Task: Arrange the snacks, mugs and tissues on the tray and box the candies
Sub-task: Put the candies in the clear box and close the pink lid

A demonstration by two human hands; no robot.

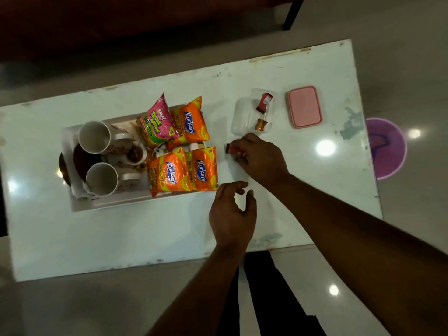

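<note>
Right hand (pixel 260 157), centre of the frame, has its grip pinched on a red candy (pixel 232 149), held low over the white worktop (pixel 121 238). Left hand (pixel 231 213) hovers just below it, fingers apart and curled, holding nothing. Just above the right hand sits the clear box (pixel 238 115), open, with two wrapped candies inside: one red (pixel 264 101), one brown and gold (pixel 261 124). The pink lid (pixel 304 106) lies beside the box, towards the upper right. Over on the left, the tray (pixel 109 204) carries two white mugs (pixel 95 137) lying on their sides, three orange snack packets (pixel 191 123) and a pink packet (pixel 161 120). A purple stool (pixel 388 147) shows on the floor at the right.
</note>
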